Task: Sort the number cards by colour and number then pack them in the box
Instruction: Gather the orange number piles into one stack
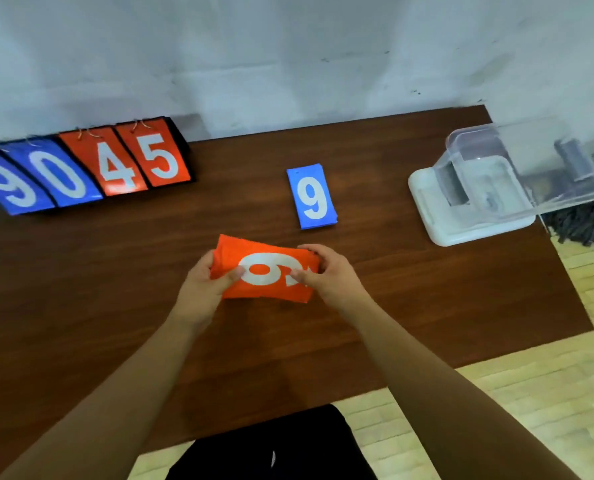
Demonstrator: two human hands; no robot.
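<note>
As left hand (202, 285) grips orange cards (254, 250), right hand (327, 271) pinches them.

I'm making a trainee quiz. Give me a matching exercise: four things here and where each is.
Things:
1. orange stack of number cards
2. blue stack of number cards
3. clear plastic box
4. flip scoreboard with blue and orange digits

Places:
A. back left of the brown wooden table
B. table's right edge
C. between the left hand and right hand
D. flat mid-table, untouched

Pairs: 1-C, 2-D, 3-B, 4-A
</note>
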